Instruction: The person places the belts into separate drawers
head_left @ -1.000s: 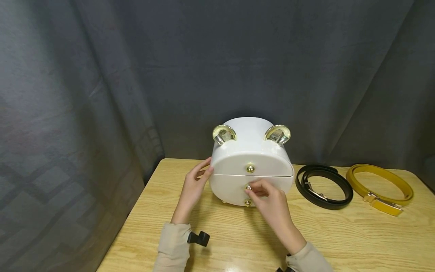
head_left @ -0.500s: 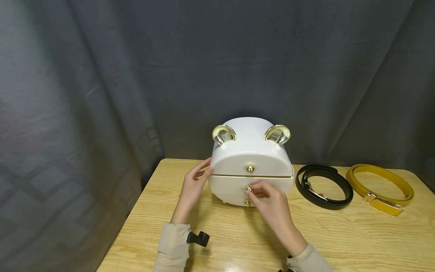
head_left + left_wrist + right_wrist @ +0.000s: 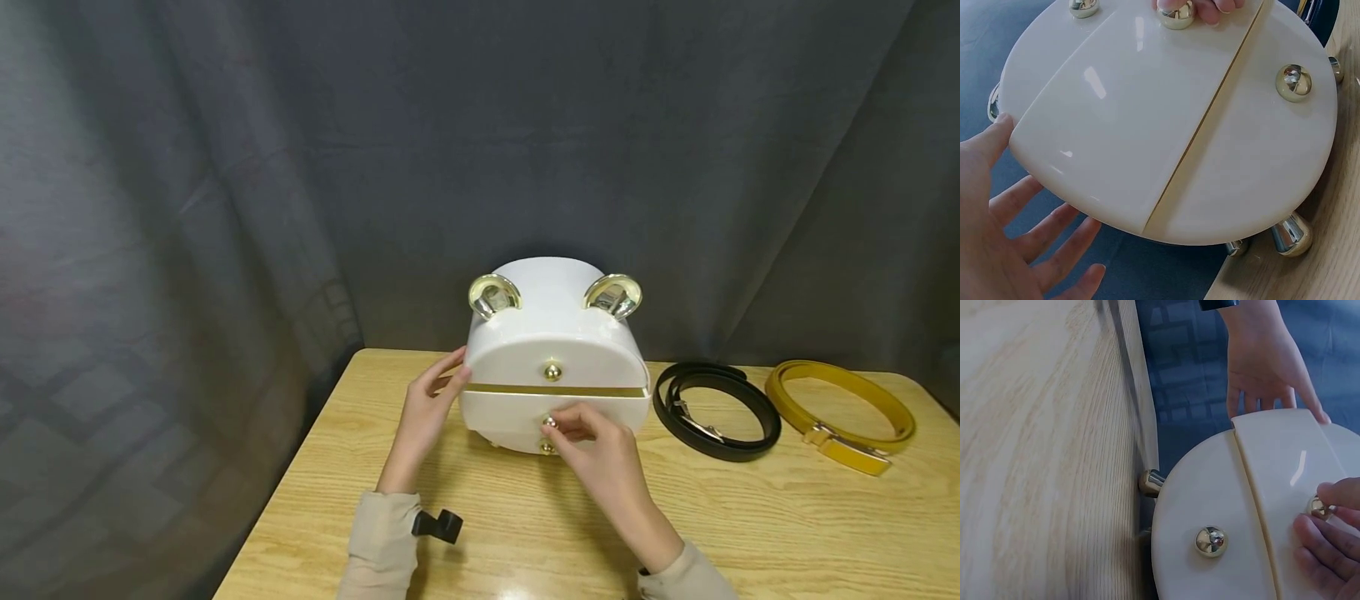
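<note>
A white rounded jewelry box [image 3: 551,292] with gold ears stands on the table, its drawers stacked on the front. My right hand [image 3: 596,442] pinches the gold knob [image 3: 1317,507] of the middle drawer [image 3: 498,414] between thumb and fingers. That drawer sticks out a little from the box, with a narrow gap along its top edge. Against the box's left side rests my left hand [image 3: 427,408]; its fingers [image 3: 1060,219] are spread and fairly straight in the left wrist view. The top drawer [image 3: 510,362] is flush, and its gold knob [image 3: 552,372] is free. The drawer's inside is mostly hidden.
Right of the box lies a coiled black belt [image 3: 723,451], with a coiled yellow belt [image 3: 896,412] beyond it. Both rest on the wooden table [image 3: 750,533]. A grey curtain [image 3: 525,150] hangs right behind the box and along the left.
The middle drawer has slid forward toward me with my right hand on its knob, and the gap above it has widened. My left hand has stayed at the box's side.
</note>
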### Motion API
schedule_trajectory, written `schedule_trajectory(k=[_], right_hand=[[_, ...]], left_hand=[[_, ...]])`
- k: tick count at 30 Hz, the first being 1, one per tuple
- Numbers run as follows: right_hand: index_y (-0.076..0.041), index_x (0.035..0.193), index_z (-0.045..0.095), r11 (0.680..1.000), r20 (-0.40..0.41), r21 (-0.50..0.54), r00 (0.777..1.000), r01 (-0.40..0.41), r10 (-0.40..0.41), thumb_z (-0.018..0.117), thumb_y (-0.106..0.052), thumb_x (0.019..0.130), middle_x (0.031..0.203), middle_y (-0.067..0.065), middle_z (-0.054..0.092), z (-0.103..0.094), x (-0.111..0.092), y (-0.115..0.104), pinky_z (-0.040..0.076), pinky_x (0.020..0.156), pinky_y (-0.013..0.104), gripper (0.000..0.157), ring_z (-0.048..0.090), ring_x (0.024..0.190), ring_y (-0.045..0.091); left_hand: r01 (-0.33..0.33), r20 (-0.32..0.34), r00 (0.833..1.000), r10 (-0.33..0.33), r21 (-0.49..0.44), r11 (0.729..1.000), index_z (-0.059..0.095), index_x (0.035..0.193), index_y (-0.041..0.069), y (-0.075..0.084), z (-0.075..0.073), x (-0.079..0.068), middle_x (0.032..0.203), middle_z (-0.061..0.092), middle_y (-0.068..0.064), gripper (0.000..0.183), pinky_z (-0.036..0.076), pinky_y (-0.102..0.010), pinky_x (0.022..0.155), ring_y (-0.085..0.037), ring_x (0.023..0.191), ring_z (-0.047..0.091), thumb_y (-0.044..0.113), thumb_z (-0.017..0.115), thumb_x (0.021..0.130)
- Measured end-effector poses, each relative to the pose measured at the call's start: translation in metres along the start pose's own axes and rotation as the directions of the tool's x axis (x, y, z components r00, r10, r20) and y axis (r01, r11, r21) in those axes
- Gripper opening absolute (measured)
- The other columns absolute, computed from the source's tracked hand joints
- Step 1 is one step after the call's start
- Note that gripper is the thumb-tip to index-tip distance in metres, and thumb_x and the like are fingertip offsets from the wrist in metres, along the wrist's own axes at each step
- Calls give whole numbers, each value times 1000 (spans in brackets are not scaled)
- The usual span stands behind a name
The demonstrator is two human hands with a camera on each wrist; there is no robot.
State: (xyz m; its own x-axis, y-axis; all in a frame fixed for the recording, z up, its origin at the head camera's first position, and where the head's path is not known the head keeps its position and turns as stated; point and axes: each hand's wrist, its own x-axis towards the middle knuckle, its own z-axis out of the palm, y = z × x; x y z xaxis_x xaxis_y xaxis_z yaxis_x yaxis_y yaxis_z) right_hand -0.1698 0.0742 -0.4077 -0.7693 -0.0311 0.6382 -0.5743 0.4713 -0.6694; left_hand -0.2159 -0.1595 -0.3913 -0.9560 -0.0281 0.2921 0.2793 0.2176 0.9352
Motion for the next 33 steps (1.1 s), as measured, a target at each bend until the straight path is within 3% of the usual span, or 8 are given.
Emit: schedule_trajectory(k=[16, 33], right_hand=[[-13, 85, 71, 1000, 3, -4, 1000, -6, 6, 85, 2, 74, 85, -4, 73, -3, -4, -6, 55, 61, 21, 23, 67, 68, 8], [-14, 83, 70, 998, 6, -56, 999, 36, -36, 87, 3, 70, 85, -6, 73, -7, -12, -8, 54, 65, 20, 27, 67, 70, 4]], left_hand=[[-2, 15, 1000, 2, 3, 1000, 61, 138, 19, 1, 0, -1, 136, 59, -3, 41, 47, -46, 93, -32, 113, 59, 32, 62, 100], [16, 18, 1000, -16, -4, 1000, 61, 139, 17, 0, -1, 0, 136, 59, -5, 41, 47, -44, 93, -30, 113, 59, 31, 62, 100]])
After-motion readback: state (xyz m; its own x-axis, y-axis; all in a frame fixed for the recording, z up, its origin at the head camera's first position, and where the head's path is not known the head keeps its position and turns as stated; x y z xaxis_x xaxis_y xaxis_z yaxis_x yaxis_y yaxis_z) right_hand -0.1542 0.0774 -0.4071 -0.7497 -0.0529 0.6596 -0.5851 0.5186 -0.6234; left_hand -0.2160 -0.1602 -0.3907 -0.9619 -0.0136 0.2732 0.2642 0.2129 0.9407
